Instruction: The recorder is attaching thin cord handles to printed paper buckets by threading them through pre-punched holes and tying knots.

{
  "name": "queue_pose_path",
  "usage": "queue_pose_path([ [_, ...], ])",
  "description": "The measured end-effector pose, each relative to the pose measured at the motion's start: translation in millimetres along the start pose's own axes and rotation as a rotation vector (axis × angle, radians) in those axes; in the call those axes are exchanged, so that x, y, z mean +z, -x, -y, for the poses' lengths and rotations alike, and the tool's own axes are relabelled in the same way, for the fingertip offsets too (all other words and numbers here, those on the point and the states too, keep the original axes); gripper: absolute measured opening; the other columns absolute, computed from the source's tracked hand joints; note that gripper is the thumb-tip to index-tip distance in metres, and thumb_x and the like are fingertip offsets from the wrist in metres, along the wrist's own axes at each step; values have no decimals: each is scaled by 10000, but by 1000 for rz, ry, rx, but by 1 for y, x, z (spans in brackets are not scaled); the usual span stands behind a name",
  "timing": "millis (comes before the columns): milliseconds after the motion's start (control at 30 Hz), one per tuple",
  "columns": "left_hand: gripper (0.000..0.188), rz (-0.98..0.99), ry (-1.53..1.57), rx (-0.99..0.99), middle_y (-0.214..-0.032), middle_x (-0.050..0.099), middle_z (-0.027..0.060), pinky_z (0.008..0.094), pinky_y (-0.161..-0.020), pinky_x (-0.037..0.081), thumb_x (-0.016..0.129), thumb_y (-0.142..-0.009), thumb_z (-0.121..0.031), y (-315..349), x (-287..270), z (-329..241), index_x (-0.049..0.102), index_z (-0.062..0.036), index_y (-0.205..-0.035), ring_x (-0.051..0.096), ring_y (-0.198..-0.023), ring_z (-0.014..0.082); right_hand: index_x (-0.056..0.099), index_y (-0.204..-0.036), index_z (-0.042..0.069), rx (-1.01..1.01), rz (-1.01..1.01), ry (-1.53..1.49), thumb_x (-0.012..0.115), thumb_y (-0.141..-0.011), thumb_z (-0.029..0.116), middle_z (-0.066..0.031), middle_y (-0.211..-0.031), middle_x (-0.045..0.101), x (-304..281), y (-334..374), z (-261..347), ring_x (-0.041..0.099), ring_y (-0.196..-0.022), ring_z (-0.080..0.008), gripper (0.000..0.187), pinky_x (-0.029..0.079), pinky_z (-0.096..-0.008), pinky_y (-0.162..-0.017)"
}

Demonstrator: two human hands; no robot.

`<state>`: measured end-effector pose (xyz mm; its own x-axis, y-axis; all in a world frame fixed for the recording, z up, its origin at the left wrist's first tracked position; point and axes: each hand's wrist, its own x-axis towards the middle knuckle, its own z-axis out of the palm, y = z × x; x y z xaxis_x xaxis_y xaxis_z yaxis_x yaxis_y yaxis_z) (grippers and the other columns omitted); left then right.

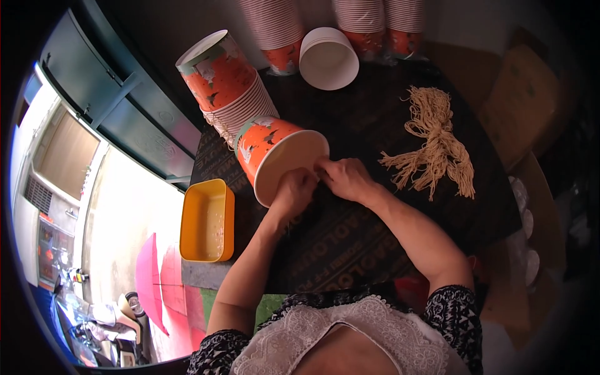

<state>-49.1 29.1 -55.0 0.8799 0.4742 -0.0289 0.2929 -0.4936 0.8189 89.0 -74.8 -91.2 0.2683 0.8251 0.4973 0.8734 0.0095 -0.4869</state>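
Note:
An orange paper bucket (265, 145) with a green band and bird pictures lies tilted on the dark table, its white mouth facing me. My left hand (296, 191) is in the mouth near the lower rim, fingers curled together; what they pinch, if anything, is hidden. With thumb and fingers closed on the rim's right side, my right hand (347, 179) holds the bucket. Behind it stands a leaning stack of nested buckets (219, 78), with thin strands of string (219, 129) hanging at its side.
A bundle of beige strings (431, 140) lies on the right of the table (369, 250). A yellow plastic box (230, 228) sits at the left edge. One white-mouthed bucket (329, 59) and several tall bucket stacks (273, 28) line the back. Left is an open doorway.

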Motion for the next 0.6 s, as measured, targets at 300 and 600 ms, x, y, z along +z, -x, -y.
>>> queue_pose_path([
  [300,259,-147,245,-82,-611,573,48,260,-487,413,520,-881,-209,-2,1,11,638,8,-803,522,-519,127,610,-930,43,118,105,101,584,-822,158,-168,-707,666,-18,1,31,665,-675,-358,159,537,-457,-617],
  [600,216,-67,228,-100,-632,586,41,249,-492,420,549,-884,-178,1,-4,9,634,6,-809,539,-539,99,656,-828,28,176,114,-136,578,-825,154,-203,-789,658,-4,3,21,652,-765,-374,148,531,-456,-666],
])
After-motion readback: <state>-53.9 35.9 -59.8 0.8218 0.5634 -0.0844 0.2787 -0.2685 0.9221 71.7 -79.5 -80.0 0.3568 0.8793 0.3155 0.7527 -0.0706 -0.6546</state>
